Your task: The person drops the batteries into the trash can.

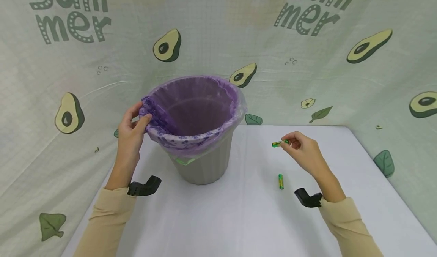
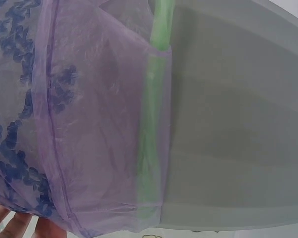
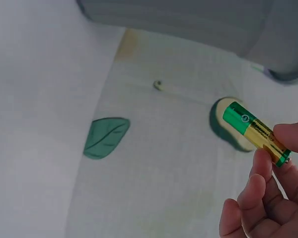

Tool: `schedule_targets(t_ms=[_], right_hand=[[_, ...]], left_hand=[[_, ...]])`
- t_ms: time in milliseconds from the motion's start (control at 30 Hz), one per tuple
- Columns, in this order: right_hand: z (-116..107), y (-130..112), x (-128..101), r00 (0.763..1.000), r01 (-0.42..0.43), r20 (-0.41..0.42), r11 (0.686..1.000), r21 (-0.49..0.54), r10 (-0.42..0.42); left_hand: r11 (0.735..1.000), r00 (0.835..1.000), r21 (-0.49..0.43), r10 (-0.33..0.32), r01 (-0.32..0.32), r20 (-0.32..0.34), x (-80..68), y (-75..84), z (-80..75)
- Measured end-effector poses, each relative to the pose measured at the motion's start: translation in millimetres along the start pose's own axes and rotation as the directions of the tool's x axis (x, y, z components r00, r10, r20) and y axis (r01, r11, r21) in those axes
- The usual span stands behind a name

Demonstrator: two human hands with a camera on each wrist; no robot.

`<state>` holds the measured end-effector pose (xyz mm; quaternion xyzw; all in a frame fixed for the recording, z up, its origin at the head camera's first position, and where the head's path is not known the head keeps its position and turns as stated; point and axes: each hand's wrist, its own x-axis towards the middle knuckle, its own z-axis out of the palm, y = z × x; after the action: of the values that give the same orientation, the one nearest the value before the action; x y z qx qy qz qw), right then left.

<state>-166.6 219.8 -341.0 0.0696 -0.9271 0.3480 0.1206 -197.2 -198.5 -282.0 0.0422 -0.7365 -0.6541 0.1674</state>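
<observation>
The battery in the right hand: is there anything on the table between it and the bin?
No. In the head view, only bare white table lies between the held battery and the bin. The second battery lies nearer the person.

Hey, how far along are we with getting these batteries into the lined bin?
Done: the purple liner is folded over the grey bin rim, and nothing shows inside it. In hand: the right hand pinches one green battery above the table, while the left hand holds the liner at the rim. Left: that battery and a second battery lying on the table.
</observation>
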Motion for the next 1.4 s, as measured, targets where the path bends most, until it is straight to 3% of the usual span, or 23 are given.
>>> schedule_targets(t_ms=[267, 533, 833, 1400], right_hand=[[-10.7, -60.4, 14.5, 0.991, 0.125, -0.070, 0.987, 0.105, -0.118], [-13.4, -109.1, 12.7, 0.963, 0.255, -0.141, 0.940, 0.227, -0.228], [3.5, -136.9, 17.0, 0.922, 0.385, -0.153, 0.874, 0.295, -0.355], [35.6, -164.7, 20.0, 0.879, 0.467, -0.061, 0.826, 0.314, -0.474]], left_hand=[[1.000, 1.000, 0.022, -0.007, 0.007, 0.009, 0.1, 2.0, -2.0], [0.998, 0.999, 0.059, -0.012, 0.010, 0.037, 0.3, 3.2, 0.5], [0.997, 0.999, 0.078, -0.021, 0.018, 0.038, -0.6, 3.2, -2.1], [0.999, 0.999, 0.037, -0.035, 0.034, 0.020, -2.3, 1.5, -0.8]])
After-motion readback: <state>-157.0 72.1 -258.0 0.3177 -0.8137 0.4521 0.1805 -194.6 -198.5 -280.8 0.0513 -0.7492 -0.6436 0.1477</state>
